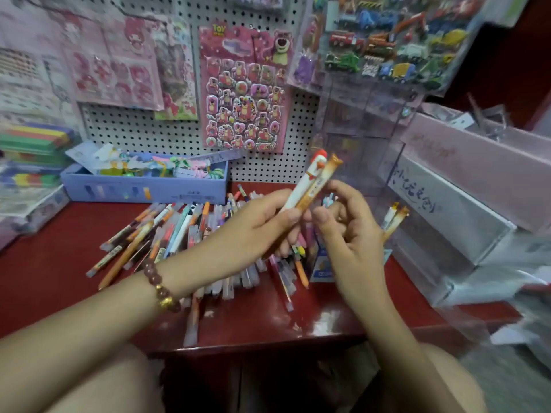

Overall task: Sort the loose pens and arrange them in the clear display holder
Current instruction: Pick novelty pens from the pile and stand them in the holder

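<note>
Holding, item one: two character pens (310,189), one white with a red-topped figure, one orange-brown, side by side and tilted up past the fingertips. The fingers of the left hand (259,228) are clasped round the lower barrels, thumb on top. The fingers of the right hand (348,231) are curled, thumb against the same pair; whether it truly grips, I cannot tell.

Item two: loose pens (185,234), a mixed heap on the red tabletop (59,263), beneath and behind the left fingers.

Item three: clear display holder (357,138), tiered, beyond the right fingers. Two similar pens (395,217) show just past the right knuckles, seemingly inside it.

Step in hand, by my reckoning: matching a pair. The next move calls for carrying the pair to the holder and lowering it upright into a compartment.
</note>
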`<state>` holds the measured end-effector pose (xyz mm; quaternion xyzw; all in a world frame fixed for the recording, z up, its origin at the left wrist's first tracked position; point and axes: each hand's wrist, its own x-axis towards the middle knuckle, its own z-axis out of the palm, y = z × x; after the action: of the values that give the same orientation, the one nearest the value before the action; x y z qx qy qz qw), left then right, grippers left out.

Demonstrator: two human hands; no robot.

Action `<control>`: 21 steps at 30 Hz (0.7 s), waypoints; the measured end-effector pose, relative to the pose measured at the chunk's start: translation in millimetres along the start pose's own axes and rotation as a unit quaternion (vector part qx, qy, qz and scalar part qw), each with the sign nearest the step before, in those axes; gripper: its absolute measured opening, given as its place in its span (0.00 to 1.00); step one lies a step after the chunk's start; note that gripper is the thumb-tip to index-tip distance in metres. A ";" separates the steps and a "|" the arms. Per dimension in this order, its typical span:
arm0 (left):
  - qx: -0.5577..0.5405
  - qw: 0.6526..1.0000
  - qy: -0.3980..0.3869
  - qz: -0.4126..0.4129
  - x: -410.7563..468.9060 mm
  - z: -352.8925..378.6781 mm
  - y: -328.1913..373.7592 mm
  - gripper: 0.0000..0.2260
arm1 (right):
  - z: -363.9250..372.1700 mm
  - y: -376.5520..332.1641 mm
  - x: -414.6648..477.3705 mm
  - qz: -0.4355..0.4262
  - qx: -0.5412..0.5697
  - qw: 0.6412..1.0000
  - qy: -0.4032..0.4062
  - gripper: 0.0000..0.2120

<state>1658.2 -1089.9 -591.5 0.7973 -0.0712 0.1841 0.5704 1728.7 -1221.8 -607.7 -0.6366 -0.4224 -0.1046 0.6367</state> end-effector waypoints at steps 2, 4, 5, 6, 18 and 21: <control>0.056 0.997 -0.058 0.019 2.6 15.0 -0.8 0.09 | -7.9 -2.9 0.0 0.005 0.027 1.000 -0.001 0.06; 0.058 0.995 -0.082 0.015 6.5 27.1 1.4 0.11 | -15.4 -4.4 -0.7 0.015 0.039 0.999 0.032 0.02; 0.049 0.995 -0.087 0.014 9.1 30.7 2.5 0.11 | -19.6 -4.7 -0.7 0.011 0.033 0.998 0.054 0.03; 0.048 0.995 -0.091 0.014 11.8 32.7 4.2 0.10 | -24.7 -3.4 -0.2 -0.003 0.017 0.997 0.081 0.05; 0.070 0.996 0.040 -0.023 28.0 31.0 -10.0 0.12 | -79.4 25.9 16.0 -0.031 -0.272 0.933 0.235 0.17; 0.053 0.996 0.068 -0.021 29.2 32.0 -4.8 0.14 | -85.6 37.9 18.7 0.030 -0.350 0.924 0.152 0.16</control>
<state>1693.5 -1115.4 -593.7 0.8134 -0.0059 0.2295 0.5345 1800.4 -1284.8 -608.2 -0.8076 -0.2381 -0.3223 0.4326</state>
